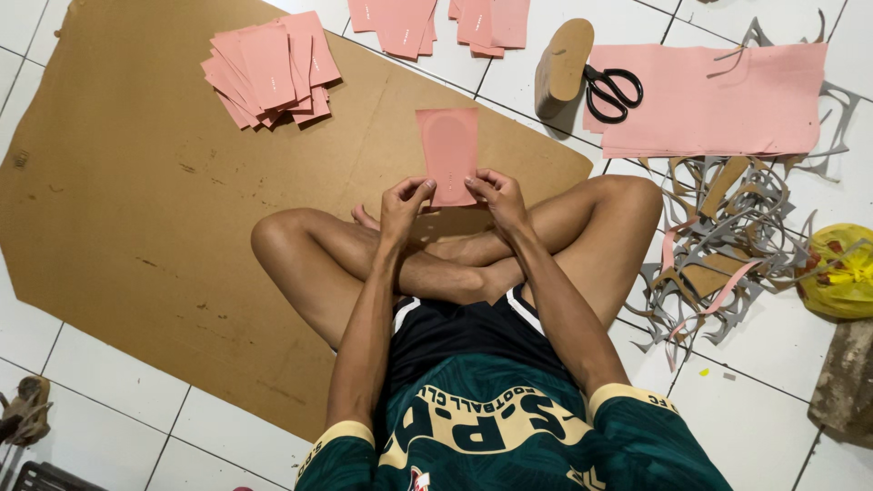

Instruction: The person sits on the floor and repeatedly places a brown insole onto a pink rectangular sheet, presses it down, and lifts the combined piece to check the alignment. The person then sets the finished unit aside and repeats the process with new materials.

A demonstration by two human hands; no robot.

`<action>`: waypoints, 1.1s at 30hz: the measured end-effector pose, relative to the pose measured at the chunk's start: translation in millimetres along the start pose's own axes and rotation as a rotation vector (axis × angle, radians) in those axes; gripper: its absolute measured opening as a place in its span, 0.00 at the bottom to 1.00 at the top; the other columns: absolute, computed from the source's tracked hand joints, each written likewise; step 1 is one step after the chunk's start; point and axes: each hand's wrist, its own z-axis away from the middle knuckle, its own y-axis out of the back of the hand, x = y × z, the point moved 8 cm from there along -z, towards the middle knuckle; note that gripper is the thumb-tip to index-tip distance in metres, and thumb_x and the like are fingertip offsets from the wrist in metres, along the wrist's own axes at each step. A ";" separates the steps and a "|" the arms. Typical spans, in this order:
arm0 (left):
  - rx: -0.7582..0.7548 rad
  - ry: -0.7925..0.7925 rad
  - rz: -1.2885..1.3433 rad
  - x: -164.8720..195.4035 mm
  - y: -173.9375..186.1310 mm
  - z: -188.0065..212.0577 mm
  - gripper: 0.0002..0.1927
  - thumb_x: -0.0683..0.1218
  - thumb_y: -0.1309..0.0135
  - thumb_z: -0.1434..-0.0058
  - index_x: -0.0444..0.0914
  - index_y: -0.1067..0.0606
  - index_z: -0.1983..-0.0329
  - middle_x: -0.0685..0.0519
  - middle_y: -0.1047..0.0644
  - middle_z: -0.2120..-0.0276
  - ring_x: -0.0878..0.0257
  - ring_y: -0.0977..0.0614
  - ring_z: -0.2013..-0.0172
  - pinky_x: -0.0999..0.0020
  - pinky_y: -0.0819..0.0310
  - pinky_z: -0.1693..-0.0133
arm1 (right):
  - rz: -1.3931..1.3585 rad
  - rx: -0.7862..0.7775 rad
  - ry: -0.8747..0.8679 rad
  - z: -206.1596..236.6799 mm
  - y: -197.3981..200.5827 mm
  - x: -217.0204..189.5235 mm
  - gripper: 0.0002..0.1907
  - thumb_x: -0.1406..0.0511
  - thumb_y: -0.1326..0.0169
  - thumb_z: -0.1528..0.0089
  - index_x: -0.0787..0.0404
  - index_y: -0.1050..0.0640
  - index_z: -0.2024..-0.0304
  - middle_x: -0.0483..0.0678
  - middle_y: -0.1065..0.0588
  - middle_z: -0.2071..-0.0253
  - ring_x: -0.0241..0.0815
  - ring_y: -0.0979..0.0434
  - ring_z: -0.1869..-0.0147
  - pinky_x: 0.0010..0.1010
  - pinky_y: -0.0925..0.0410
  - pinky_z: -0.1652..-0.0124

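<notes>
A person sits cross-legged on a large sheet of brown cardboard, matte and scuffed, laid over a white tiled floor. Both hands are raised in front of the knees and share one pink sheet piece, a thin, smooth, roughly rectangular cut with a faint oval sole outline pressed into its face. The left hand pinches the lower left edge of the piece between thumb and curled fingers; the right hand pinches the lower right edge the same way. The piece stands upright above the two hands, its upper part free over the cardboard.

Beyond the hands, on the far left of the cardboard, lies a loose fanned stack of pink pieces of the same shape. More pink pieces lie at the top edge on the tiles. To the right, a tan shoe last with a flat sole-shaped face stands just beside black-handled scissors, which rest on a wide pink sheet. Below that sheet is a tangle of grey and tan offcuts, thin curved strips. A crumpled yellow plastic bag sits at the right edge.
</notes>
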 end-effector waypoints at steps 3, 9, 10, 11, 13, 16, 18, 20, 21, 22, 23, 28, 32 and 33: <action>-0.061 0.096 0.115 -6.9 -3.7 1.4 0.14 0.48 0.43 0.32 0.32 0.21 0.53 0.52 0.19 0.62 0.67 0.17 0.63 0.70 0.18 0.62 | -0.217 -0.044 -0.103 0.8 -1.9 0.1 0.08 0.67 0.42 0.31 0.67 0.20 0.54 0.44 0.23 0.62 0.31 0.25 0.60 0.23 0.30 0.58; -0.195 0.140 0.341 -14.5 -13.6 1.1 0.14 0.49 0.44 0.30 0.32 0.21 0.52 0.50 0.19 0.60 0.65 0.18 0.61 0.70 0.20 0.60 | -0.395 -0.065 -0.160 3.5 -3.9 0.2 0.08 0.66 0.45 0.35 0.65 0.21 0.57 0.44 0.20 0.61 0.34 0.19 0.57 0.27 0.25 0.52; -0.192 0.141 0.336 -15.0 -13.8 0.9 0.15 0.49 0.45 0.30 0.32 0.21 0.51 0.50 0.18 0.61 0.65 0.18 0.62 0.70 0.20 0.60 | -0.402 -0.064 -0.159 3.2 -2.4 2.4 0.09 0.66 0.45 0.36 0.65 0.21 0.57 0.44 0.20 0.60 0.34 0.19 0.56 0.28 0.25 0.51; -0.190 0.142 0.331 -15.2 -14.5 0.7 0.15 0.49 0.45 0.30 0.32 0.20 0.51 0.50 0.18 0.62 0.64 0.18 0.63 0.70 0.20 0.61 | -0.377 -0.073 -0.138 2.8 -0.8 3.2 0.09 0.66 0.44 0.32 0.66 0.21 0.55 0.45 0.21 0.60 0.34 0.21 0.57 0.27 0.28 0.54; -0.132 0.108 0.284 -15.4 -12.5 1.3 0.14 0.48 0.43 0.31 0.31 0.23 0.51 0.54 0.21 0.63 0.66 0.18 0.63 0.67 0.16 0.61 | -0.327 -0.095 -0.089 2.1 2.1 1.8 0.09 0.65 0.41 0.26 0.67 0.20 0.50 0.46 0.23 0.60 0.34 0.25 0.59 0.25 0.33 0.60; -0.071 -0.041 0.112 6.4 -16.1 4.4 0.17 0.45 0.40 0.36 0.31 0.24 0.47 0.52 0.19 0.64 0.68 0.18 0.64 0.67 0.15 0.62 | -0.082 -0.047 0.018 3.9 8.4 -6.5 0.13 0.65 0.41 0.26 0.72 0.21 0.50 0.48 0.25 0.59 0.37 0.30 0.59 0.30 0.35 0.59; -0.018 -0.207 -0.033 36.5 -14.4 7.3 0.19 0.43 0.38 0.37 0.31 0.24 0.45 0.50 0.17 0.62 0.68 0.17 0.62 0.69 0.16 0.59 | -0.126 -0.084 0.064 6.8 4.9 -14.0 0.19 0.58 0.47 0.28 0.70 0.22 0.49 0.51 0.22 0.55 0.41 0.22 0.52 0.35 0.26 0.55; 0.043 -0.402 -0.175 72.8 -7.6 14.6 0.18 0.43 0.37 0.35 0.29 0.23 0.45 0.49 0.16 0.58 0.67 0.15 0.57 0.70 0.17 0.54 | -0.165 -0.106 0.067 8.0 -2.1 -19.8 0.24 0.53 0.52 0.30 0.68 0.25 0.46 0.53 0.20 0.52 0.43 0.18 0.49 0.37 0.22 0.53; 0.102 -0.430 -0.178 88.2 3.2 11.5 0.18 0.43 0.37 0.34 0.28 0.22 0.45 0.48 0.16 0.59 0.66 0.15 0.59 0.70 0.17 0.55 | -0.181 -0.109 0.041 8.4 -3.5 -20.6 0.27 0.51 0.54 0.31 0.66 0.27 0.43 0.53 0.21 0.51 0.44 0.19 0.49 0.37 0.23 0.54; 0.160 -0.454 -0.179 103.8 18.5 6.3 0.18 0.44 0.37 0.34 0.28 0.21 0.45 0.47 0.16 0.60 0.65 0.15 0.60 0.70 0.17 0.56 | -0.195 -0.107 0.012 9.1 -3.1 -20.6 0.29 0.49 0.56 0.31 0.65 0.28 0.40 0.54 0.21 0.50 0.44 0.19 0.49 0.36 0.23 0.54; 0.216 -0.479 -0.177 118.7 35.9 -1.3 0.18 0.44 0.37 0.34 0.27 0.21 0.46 0.47 0.16 0.61 0.65 0.16 0.62 0.69 0.17 0.57 | -0.193 -0.114 0.006 8.5 -3.5 -21.1 0.30 0.49 0.55 0.30 0.67 0.29 0.39 0.55 0.21 0.50 0.45 0.19 0.49 0.36 0.23 0.53; 0.337 -0.346 -0.118 154.5 149.5 -65.4 0.27 0.47 0.37 0.38 0.31 0.32 0.39 0.43 0.18 0.54 0.61 0.14 0.59 0.67 0.14 0.58 | -0.165 -0.112 -0.018 1.3 1.2 -9.8 0.31 0.49 0.53 0.29 0.69 0.30 0.37 0.56 0.23 0.49 0.45 0.21 0.49 0.35 0.25 0.52; 0.690 -0.536 -0.866 148.9 185.0 -46.2 0.24 0.51 0.36 0.35 0.28 0.24 0.46 0.37 0.18 0.53 0.50 0.16 0.53 0.56 0.22 0.53 | -0.051 -0.072 -0.013 -1.5 11.3 -6.6 0.28 0.52 0.50 0.30 0.68 0.28 0.39 0.54 0.21 0.50 0.42 0.20 0.51 0.33 0.24 0.54; 0.779 -0.612 -1.015 146.4 179.7 -37.5 0.24 0.52 0.35 0.35 0.28 0.23 0.47 0.36 0.18 0.55 0.46 0.17 0.55 0.52 0.23 0.55 | -0.004 -0.058 -0.006 -3.3 15.0 -9.6 0.27 0.53 0.50 0.30 0.67 0.27 0.40 0.53 0.21 0.51 0.41 0.19 0.52 0.32 0.24 0.54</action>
